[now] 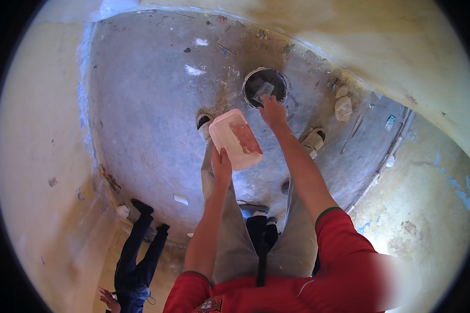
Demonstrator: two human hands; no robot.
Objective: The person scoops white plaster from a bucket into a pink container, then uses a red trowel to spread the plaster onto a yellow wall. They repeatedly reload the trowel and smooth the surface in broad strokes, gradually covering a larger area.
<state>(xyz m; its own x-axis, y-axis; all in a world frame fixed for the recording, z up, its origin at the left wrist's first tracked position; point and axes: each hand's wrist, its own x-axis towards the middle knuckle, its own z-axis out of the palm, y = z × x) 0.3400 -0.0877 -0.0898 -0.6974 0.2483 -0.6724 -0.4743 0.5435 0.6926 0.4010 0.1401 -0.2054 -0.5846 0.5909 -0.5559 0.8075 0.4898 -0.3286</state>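
Observation:
My left hand (221,166) grips a pink, shallow rectangular plastic tray (226,140), its face largely coated in pale residue with a red-pink patch on the right. My right hand (272,111) is closed on a flat, grey scraper-like tool (262,92), which is inside a round bucket (249,74) holding dark grey material. The bucket stands on the floor beyond my hands, just right of the tray. Exactly where the tool meets the material is hard to make out.
My shoes (313,141) stand on the stained concrete floor (136,94). Crumpled bags (343,108) and scraps lie at the right, beside a thin stick (352,133). Painted walls (42,156) curve around. Another person in dark trousers (136,261) is at the lower left; more dark-clad legs (258,235) show behind mine.

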